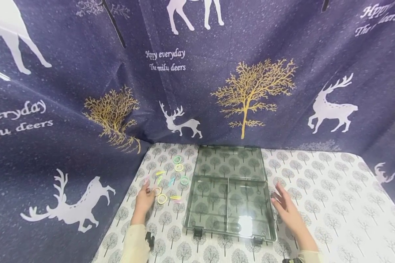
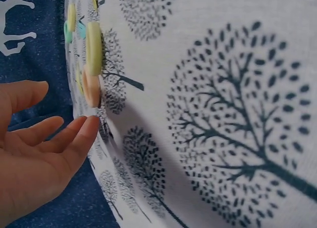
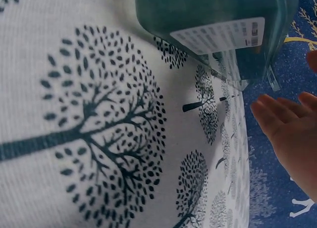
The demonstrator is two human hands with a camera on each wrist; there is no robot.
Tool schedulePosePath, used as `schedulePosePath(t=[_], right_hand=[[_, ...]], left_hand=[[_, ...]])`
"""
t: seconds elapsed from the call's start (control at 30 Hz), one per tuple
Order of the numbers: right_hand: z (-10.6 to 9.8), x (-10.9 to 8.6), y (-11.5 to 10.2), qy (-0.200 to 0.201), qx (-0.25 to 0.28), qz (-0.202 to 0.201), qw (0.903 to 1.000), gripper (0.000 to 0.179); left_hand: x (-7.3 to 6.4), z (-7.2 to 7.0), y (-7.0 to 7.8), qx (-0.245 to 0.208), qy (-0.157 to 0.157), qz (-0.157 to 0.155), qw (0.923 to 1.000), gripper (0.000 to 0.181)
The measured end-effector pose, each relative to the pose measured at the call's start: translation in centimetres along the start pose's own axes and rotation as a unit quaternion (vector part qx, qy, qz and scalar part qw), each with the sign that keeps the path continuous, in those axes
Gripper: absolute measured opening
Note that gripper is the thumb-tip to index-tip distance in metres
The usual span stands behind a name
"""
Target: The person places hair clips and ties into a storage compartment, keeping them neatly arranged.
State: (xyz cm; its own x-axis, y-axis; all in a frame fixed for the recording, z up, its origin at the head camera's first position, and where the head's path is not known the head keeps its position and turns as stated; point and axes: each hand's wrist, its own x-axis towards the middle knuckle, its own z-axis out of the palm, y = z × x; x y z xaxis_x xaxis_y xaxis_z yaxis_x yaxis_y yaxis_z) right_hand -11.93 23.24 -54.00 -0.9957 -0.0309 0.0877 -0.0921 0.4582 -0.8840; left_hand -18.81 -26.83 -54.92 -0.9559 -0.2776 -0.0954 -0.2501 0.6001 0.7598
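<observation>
My left hand [image 1: 144, 200] is by the left group of small items, fingers loosely bent, holding nothing. Nearest it are a peach ring [image 2: 92, 92] and a pink clip-like piece [image 1: 146, 179]; whether a fingertip touches either I cannot tell. A pale yellow ring [image 2: 94, 49] lies just beyond. Around them are a yellow clip-like piece [image 1: 175, 197], a blue one [image 1: 172, 181] and a green ring [image 1: 181, 180]. My right hand [image 1: 284, 204] hovers with relaxed fingers beside a clear grey-green divided box [image 1: 228, 215], apart from it in the right wrist view.
The box's lid [image 1: 230, 160] is folded back toward the wall, and two dark latches [image 1: 198, 232] sit on the front edge. A tree-print cloth [image 1: 329, 197] covers the table. Dark blue deer-print fabric [image 1: 197, 91] hangs behind and to the left.
</observation>
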Motion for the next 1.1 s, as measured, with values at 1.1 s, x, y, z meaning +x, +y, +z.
schedulePosePath(t=[1.1], right_hand=[[0.4,-0.1,1.8,-0.073,0.079,0.069,0.9918,0.061]], left_hand=[[1.7,0.6,0.0,0.077,0.034,-0.011,0.9964,0.015]])
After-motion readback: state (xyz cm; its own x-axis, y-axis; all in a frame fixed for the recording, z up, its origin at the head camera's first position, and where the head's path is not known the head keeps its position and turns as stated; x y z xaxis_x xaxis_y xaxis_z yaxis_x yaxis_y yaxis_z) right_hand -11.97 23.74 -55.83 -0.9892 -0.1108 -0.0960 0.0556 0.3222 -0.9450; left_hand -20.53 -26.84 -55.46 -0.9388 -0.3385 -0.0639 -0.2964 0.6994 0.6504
